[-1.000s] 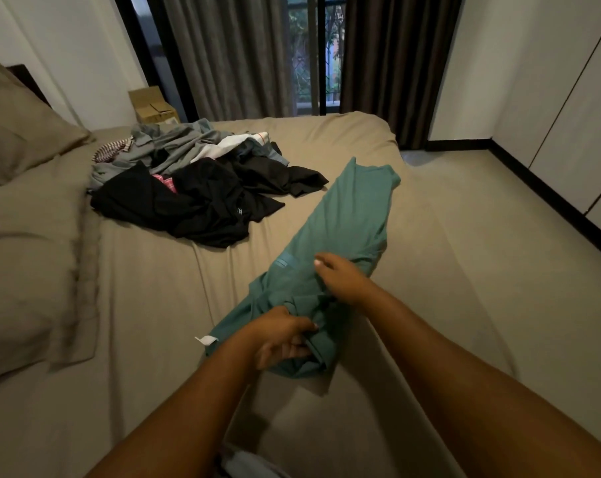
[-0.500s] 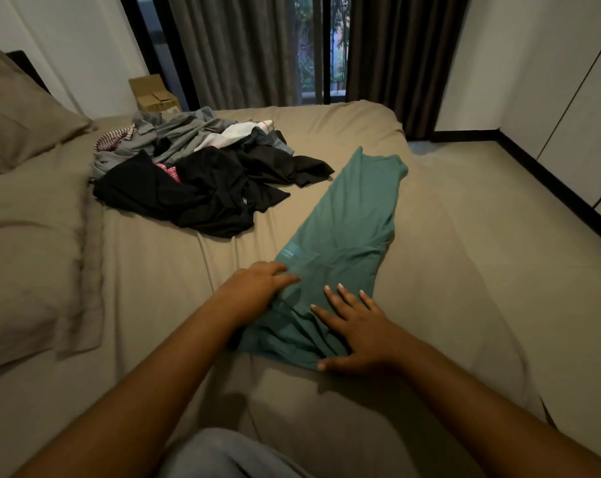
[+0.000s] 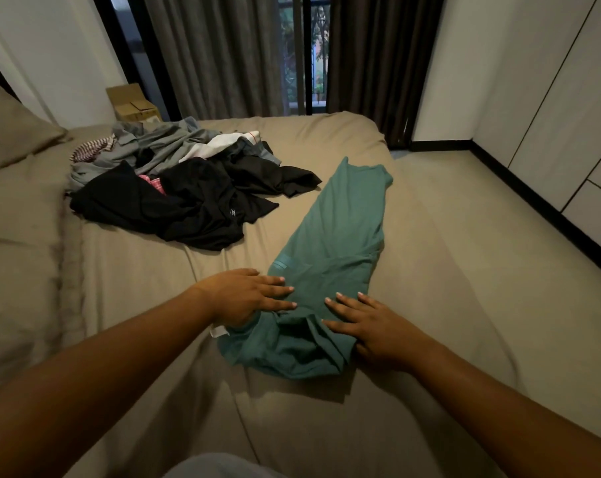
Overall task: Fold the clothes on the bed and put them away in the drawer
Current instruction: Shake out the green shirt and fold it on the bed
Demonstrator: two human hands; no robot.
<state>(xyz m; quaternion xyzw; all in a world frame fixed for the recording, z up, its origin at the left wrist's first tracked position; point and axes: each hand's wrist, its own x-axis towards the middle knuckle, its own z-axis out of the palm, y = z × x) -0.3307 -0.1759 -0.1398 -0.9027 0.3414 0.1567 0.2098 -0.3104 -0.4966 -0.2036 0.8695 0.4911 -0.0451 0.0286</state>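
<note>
Both hands lie flat with straight fingers on the near end of the green garment: left hand on its left edge, right hand on its right, on the bed; beyond it the clothes pile.

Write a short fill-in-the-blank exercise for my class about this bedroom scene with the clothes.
The teal shirt lies on the ____.
The pile of unfolded clothes lies to its ____.
Counting the left hand and the right hand, ____ hands press on the shirt.
Missing words: bed; left; two.
</note>
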